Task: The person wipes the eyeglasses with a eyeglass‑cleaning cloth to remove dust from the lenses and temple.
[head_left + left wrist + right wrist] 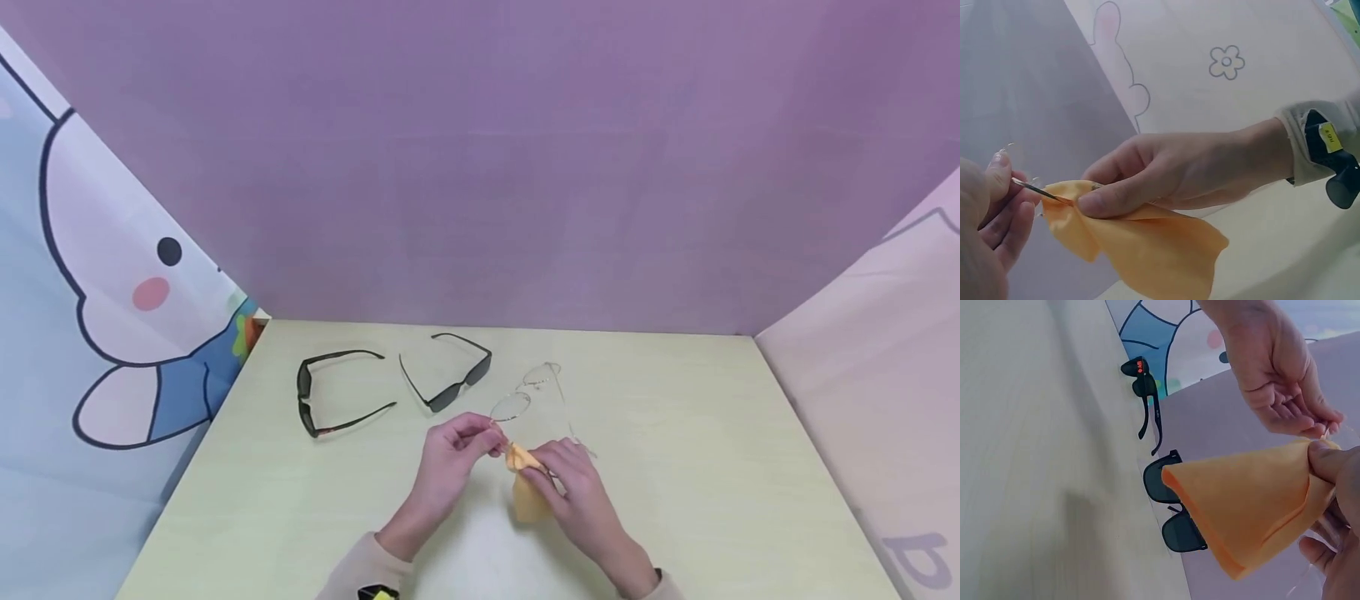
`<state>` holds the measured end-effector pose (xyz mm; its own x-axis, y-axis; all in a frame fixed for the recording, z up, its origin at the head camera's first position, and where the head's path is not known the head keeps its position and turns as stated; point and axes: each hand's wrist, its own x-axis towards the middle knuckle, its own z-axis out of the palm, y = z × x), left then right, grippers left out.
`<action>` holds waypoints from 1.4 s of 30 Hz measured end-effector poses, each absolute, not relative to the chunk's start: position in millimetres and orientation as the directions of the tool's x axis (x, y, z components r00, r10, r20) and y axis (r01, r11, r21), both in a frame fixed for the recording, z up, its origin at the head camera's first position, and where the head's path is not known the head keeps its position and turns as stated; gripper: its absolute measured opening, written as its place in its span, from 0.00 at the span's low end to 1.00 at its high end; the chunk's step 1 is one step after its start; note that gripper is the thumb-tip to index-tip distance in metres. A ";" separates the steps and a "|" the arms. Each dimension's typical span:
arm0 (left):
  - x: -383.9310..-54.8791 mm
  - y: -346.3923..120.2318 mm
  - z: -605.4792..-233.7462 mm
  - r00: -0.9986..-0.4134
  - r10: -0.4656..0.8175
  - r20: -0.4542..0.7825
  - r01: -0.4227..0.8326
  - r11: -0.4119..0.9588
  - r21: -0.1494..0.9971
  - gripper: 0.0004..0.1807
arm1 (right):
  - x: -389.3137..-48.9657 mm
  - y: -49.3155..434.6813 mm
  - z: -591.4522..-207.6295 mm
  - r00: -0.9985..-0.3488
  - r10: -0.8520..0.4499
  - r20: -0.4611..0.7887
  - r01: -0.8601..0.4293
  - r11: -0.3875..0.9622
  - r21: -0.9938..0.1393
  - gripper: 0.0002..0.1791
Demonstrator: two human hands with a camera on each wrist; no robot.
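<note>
Orange cloth (531, 502), one; clear eyeglasses (511, 407), one.

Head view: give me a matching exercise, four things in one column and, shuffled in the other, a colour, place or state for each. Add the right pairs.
Column one
1. Cloth
2. Left hand
3. Round glasses
4. Leftmost sunglasses

Column two
A. Thin frame, clear lenses
B. Black, arms open, lying on the table
C. Pinching a thin piece of frame
D. Orange-yellow, gripped by the right hand

Right pairs: 1-D, 2-C, 3-A, 4-B
</note>
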<state>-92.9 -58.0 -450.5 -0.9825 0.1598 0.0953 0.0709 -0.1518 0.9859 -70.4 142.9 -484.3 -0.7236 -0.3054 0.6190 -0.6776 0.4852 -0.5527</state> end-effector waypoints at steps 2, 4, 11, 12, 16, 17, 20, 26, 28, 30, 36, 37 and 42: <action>-93.5 -60.3 -447.7 -0.979 0.168 0.111 0.088 -0.141 0.986 0.08 | -70.0 143.7 -484.2 -0.721 -0.309 0.620 -0.681 0.481 -0.553 0.05; -94.4 -62.5 -445.2 -0.976 0.182 0.123 0.099 -0.136 0.986 0.07 | -69.5 145.8 -485.0 -0.721 -0.311 0.619 -0.682 0.477 -0.555 0.04; -95.1 -63.5 -442.8 -0.967 0.208 0.145 0.115 -0.148 0.982 0.08 | -70.8 151.7 -486.0 -0.713 -0.322 0.623 -0.691 0.471 -0.548 0.05; -95.0 -63.3 -442.7 -0.967 0.208 0.149 0.119 -0.151 0.981 0.08 | -71.0 152.2 -485.6 -0.712 -0.325 0.623 -0.692 0.473 -0.545 0.05; -93.9 -63.9 -441.0 -0.964 0.215 0.154 0.120 -0.161 0.980 0.08 | -71.1 153.5 -485.4 -0.708 -0.330 0.624 -0.697 0.468 -0.543 0.05; -93.7 -64.1 -440.7 -0.964 0.218 0.155 0.121 -0.164 0.979 0.09 | -71.1 153.8 -485.6 -0.707 -0.331 0.624 -0.698 0.465 -0.544 0.05; -93.2 -64.7 -440.6 -0.961 0.224 0.163 0.124 -0.178 0.976 0.09 | -71.3 154.2 -486.3 -0.704 -0.332 0.628 -0.702 0.458 -0.545 0.05; -93.4 -65.6 -439.8 -0.958 0.212 0.195 0.152 -0.205 0.967 0.09 | -72.8 153.2 -488.0 -0.680 -0.330 0.654 -0.722 0.454 -0.522 0.06; -93.9 -65.7 -440.2 -0.958 0.204 0.203 0.160 -0.207 0.965 0.09 | -72.9 153.1 -488.4 -0.672 -0.328 0.664 -0.729 0.452 -0.514 0.06; -94.6 -65.7 -441.1 -0.960 0.187 0.206 0.167 -0.204 0.964 0.08 | -72.7 153.4 -488.9 -0.667 -0.326 0.670 -0.732 0.455 -0.508 0.07; -96.9 -67.0 -445.2 -0.973 0.130 0.190 0.162 -0.197 0.967 0.08 | -71.4 155.8 -490.9 -0.666 -0.309 0.679 -0.727 0.473 -0.498 0.07; -97.1 -67.1 -445.8 -0.974 0.128 0.186 0.159 -0.197 0.968 0.09 | -71.1 156.3 -491.3 -0.668 -0.306 0.678 -0.725 0.475 -0.499 0.08; -97.2 -67.2 -448.7 -0.976 0.127 0.174 0.149 -0.186 0.971 0.09 | -70.7 158.2 -492.2 -0.674 -0.304 0.674 -0.719 0.477 -0.504 0.07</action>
<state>-97.2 -67.2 -448.7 -0.9765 0.1272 0.1742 0.1489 -0.1865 0.9711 -70.7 158.2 -492.2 -0.6738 -0.3037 0.6736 -0.7195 0.4774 -0.5044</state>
